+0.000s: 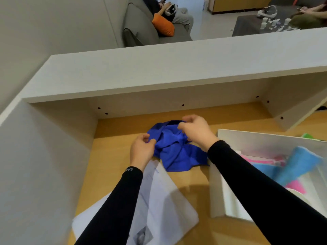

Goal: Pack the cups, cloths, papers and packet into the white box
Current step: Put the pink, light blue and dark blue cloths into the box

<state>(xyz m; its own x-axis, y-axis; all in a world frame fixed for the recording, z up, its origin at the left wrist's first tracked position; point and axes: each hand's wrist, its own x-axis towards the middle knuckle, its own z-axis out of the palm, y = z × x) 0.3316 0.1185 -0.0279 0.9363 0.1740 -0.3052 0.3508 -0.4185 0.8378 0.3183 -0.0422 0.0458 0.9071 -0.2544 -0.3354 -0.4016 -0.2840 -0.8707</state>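
A crumpled dark blue cloth lies on the wooden desk. My left hand pinches its left edge. My right hand grips its top fold. White printed papers lie on the desk in front of the cloth, partly under my left forearm. The white box stands at the right, open on top. Inside it lie a light blue cloth and pink items. My right forearm hides part of the box.
A white shelf overhangs the back of the desk, with white side panels to the left and right. A green item shows behind the box. Beyond the shelf, people sit on grey sofas.
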